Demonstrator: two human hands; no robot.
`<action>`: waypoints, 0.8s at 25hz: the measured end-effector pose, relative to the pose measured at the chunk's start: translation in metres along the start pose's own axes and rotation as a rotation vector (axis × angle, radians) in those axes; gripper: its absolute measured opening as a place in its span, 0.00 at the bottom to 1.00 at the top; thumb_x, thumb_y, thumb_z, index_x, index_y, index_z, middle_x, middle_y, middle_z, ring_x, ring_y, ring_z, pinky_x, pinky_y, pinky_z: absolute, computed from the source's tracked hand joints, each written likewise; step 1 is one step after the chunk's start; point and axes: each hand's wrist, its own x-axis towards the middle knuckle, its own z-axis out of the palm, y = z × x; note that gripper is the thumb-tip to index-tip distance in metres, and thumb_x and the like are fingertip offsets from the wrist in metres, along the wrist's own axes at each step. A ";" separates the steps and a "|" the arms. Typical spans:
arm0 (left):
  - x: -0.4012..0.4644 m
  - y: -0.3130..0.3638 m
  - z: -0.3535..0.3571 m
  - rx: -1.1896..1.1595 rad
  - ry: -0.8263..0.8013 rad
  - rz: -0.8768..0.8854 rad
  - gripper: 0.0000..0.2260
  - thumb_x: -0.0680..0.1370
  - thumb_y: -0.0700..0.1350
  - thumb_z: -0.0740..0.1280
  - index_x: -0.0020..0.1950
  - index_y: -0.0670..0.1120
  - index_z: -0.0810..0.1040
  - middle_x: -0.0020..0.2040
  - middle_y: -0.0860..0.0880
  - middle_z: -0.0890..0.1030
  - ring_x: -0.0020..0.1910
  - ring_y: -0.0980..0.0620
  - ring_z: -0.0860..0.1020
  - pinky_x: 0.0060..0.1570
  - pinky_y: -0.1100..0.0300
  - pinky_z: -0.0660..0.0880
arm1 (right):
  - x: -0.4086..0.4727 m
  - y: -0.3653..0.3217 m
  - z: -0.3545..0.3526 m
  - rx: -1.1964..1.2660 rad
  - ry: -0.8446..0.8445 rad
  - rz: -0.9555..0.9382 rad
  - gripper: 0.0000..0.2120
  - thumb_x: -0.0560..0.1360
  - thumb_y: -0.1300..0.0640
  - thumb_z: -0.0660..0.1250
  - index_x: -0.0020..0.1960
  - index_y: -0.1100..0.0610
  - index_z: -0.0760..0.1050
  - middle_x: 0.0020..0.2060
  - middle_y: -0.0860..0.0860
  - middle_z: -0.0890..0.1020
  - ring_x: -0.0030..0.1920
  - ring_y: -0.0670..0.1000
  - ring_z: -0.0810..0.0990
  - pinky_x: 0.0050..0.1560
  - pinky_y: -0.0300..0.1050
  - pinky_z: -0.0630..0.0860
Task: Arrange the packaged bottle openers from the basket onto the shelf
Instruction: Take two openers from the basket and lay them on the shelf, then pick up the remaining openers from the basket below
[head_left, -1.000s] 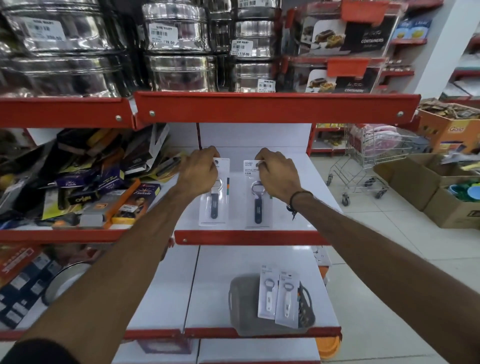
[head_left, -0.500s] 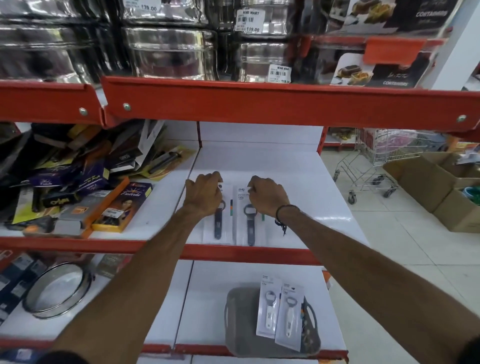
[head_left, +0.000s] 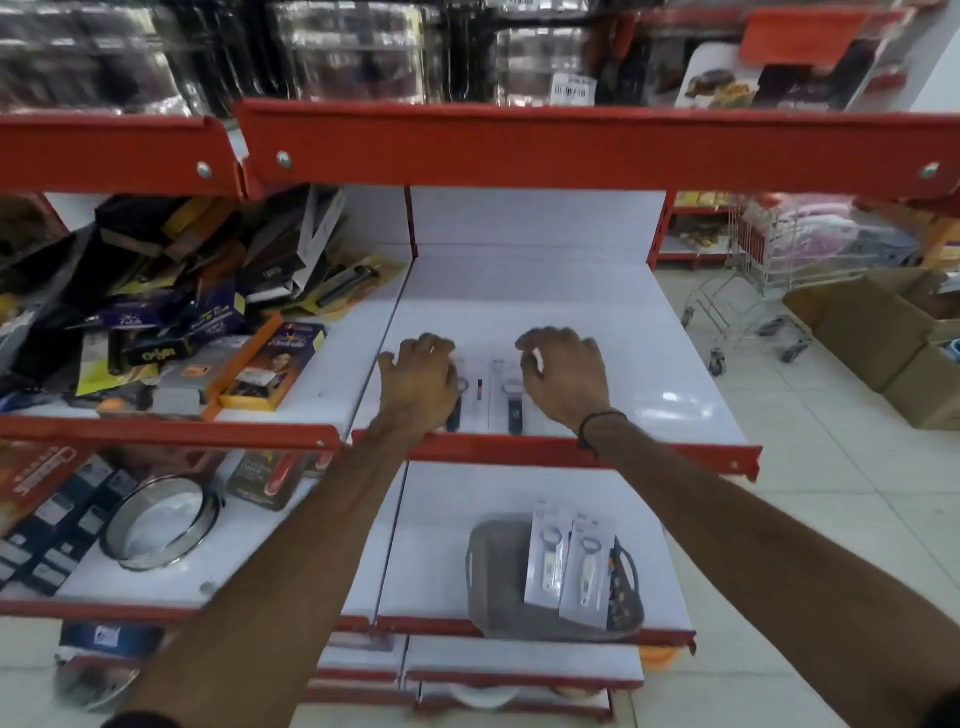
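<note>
White laminate shelf (head_left: 597, 322), red-lipped and otherwise bare on this bay, carries two clear-carded bottle openers with dark handles — the left pack (head_left: 470, 400) and the right pack (head_left: 511, 405) lie flat, side by side near the front edge, handles pointing toward you. Your left hand (head_left: 418, 384) rests palm-down over the left pack and your right hand (head_left: 563, 379) over the right one; fingers look loosely spread and curved, pressing or hovering rather than pinching, though motion blur makes contact hard to confirm. That flat-palmed posture suits squaring the cards against each other and the shelf lip, so they sit in a tidy row you can extend rightward.

One shelf below, your grey plastic handled basket (head_left: 498, 582) sits near the front edge, within easy reach. Two more carded openers with white handles (head_left: 569, 566) stand leaning in it — pale backing cards, ring-shaped heads upward. Judging by that, you're roughly halfway through.
</note>
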 end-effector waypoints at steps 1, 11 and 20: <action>-0.015 0.009 -0.004 -0.032 0.115 0.020 0.14 0.79 0.43 0.60 0.62 0.46 0.77 0.61 0.45 0.79 0.60 0.43 0.76 0.59 0.45 0.69 | -0.017 -0.003 -0.006 0.063 0.163 -0.052 0.11 0.75 0.57 0.62 0.51 0.54 0.81 0.48 0.48 0.85 0.47 0.52 0.80 0.48 0.49 0.71; -0.155 0.062 0.089 -0.313 -0.152 0.396 0.11 0.82 0.43 0.61 0.61 0.43 0.78 0.58 0.42 0.81 0.53 0.43 0.80 0.53 0.51 0.77 | -0.198 0.039 0.022 0.079 -0.045 0.044 0.08 0.75 0.54 0.62 0.49 0.53 0.79 0.43 0.48 0.85 0.41 0.50 0.83 0.39 0.36 0.71; -0.132 0.080 0.222 0.170 -0.579 0.340 0.32 0.81 0.64 0.48 0.82 0.52 0.50 0.83 0.48 0.49 0.82 0.41 0.53 0.76 0.34 0.54 | -0.212 0.111 0.097 -0.122 -0.677 0.399 0.32 0.80 0.45 0.57 0.80 0.54 0.51 0.79 0.52 0.60 0.79 0.56 0.56 0.78 0.62 0.51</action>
